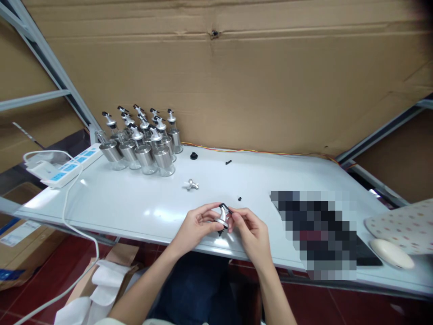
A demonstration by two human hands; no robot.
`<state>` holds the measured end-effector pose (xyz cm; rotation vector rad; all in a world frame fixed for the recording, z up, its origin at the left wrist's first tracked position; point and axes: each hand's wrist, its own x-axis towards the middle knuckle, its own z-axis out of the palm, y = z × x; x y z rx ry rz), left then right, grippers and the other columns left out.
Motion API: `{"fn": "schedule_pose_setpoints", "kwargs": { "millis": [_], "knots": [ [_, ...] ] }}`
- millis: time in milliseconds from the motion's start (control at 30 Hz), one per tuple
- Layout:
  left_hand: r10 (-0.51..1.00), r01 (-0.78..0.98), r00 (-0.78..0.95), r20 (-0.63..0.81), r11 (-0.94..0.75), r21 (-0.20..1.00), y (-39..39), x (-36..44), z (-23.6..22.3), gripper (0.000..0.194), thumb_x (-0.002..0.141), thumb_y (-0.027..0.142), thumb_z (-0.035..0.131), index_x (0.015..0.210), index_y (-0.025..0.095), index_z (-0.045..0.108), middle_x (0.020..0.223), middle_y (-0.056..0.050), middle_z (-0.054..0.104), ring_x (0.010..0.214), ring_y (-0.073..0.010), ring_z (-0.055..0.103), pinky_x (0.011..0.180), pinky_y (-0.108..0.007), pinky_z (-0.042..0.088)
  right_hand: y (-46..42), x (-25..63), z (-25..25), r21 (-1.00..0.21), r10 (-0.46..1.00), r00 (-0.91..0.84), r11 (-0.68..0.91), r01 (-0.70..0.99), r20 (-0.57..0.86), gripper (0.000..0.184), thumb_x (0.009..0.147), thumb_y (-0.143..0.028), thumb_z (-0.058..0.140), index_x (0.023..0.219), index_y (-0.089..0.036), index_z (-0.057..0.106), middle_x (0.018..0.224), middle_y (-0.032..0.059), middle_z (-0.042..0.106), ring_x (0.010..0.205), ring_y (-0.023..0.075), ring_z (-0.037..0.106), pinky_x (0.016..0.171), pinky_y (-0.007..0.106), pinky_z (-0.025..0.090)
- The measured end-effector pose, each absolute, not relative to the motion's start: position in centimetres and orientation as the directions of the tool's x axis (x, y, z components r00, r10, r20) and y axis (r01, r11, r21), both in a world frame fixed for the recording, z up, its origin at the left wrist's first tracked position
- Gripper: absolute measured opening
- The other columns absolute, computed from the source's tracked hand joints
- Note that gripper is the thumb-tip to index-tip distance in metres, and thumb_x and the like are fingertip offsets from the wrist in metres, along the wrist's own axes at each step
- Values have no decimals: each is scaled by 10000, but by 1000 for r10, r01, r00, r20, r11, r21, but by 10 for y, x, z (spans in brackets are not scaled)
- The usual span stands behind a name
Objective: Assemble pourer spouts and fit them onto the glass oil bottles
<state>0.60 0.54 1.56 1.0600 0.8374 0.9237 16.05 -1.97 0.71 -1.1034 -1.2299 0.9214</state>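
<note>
Over the front edge of the white table, my left hand [198,225] pinches a silver pour spout [222,217] with a black flip lever on top and a black stopper end below. Fingers of my right hand [248,225] close on the black lever at the spout's right side. A second silver spout [192,184] lies on its side on the table, without a black lever. Behind it sits a black stopper piece [193,155]. Two small black parts lie apart to the right: a short lever-like strip [229,162] and a tiny cap-like piece [240,198].
Several glass-and-steel oil bottles [146,159], most topped with spouts, stand at the back left. A white power strip [72,164] with a trailing cable lies left of them. A blurred-out dark object [318,234], a pale oval object [391,253] and a dotted item [402,225] occupy the right.
</note>
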Motion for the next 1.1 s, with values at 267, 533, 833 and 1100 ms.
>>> {"fn": "schedule_pose_setpoints", "kwargs": {
  "millis": [267,533,833,1100],
  "knots": [
    [945,-269,295,-143,225,936,7,7,16,545,599,189,784,1112,120,613,807,-36,711,790,-166,664,768,-275,511,-20,159,5,-938,949,37,303,169,314,391,658,-289,791,1020,-210,670,779,14,636,688,152,592,690,298,524],
    [945,-220,305,-119,192,956,5,7,18,499,629,210,774,1091,127,603,834,-43,698,827,-173,665,793,-283,519,-20,158,7,-960,959,90,260,99,269,219,756,-324,689,929,-191,688,829,55,690,716,172,632,668,295,538],
    [898,-111,417,-138,201,973,0,9,16,702,613,131,770,1265,192,517,892,-18,681,840,-146,659,850,-283,510,-21,162,-1,-971,885,400,202,128,236,127,755,-294,676,799,-183,718,708,34,687,604,141,611,572,255,513],
    [917,-139,375,-135,199,970,1,8,13,774,614,158,767,1335,160,486,933,-36,672,867,-150,646,886,-297,505,-20,161,2,-926,877,307,324,194,371,60,769,-216,667,753,-212,724,776,40,704,738,163,647,657,268,518]
  ]
}}
